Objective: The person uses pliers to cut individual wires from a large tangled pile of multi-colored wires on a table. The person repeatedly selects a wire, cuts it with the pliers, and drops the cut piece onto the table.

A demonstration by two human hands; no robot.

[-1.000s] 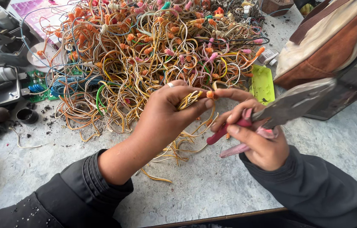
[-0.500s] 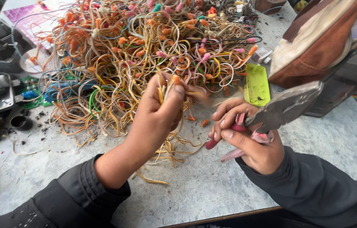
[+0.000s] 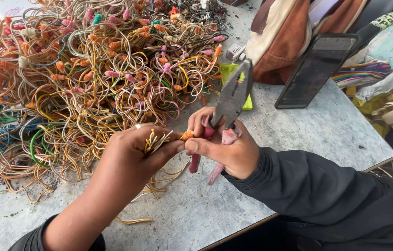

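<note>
My left hand (image 3: 134,153) pinches a small bundle of yellow and white wires (image 3: 155,139) near the table's front. My right hand (image 3: 226,148) holds pliers (image 3: 231,100) with pink handles, jaws pointing up and away. Its thumb and fingers also touch an orange tip (image 3: 187,135) at the end of the bundle, right against my left fingers. Behind both hands lies a big tangled heap of orange, yellow, white and pink wires (image 3: 94,69).
A brown and cream bag (image 3: 294,42) lies at the back right, with a dark phone (image 3: 315,69) leaning on it. A yellow-green card (image 3: 228,74) lies by the heap. The grey table's edge (image 3: 373,162) runs on the right.
My left hand has drawn the wire bundle out of the heap toward me. My right hand has turned the pliers upright and closed in on the bundle's tip. The view shifted left.
</note>
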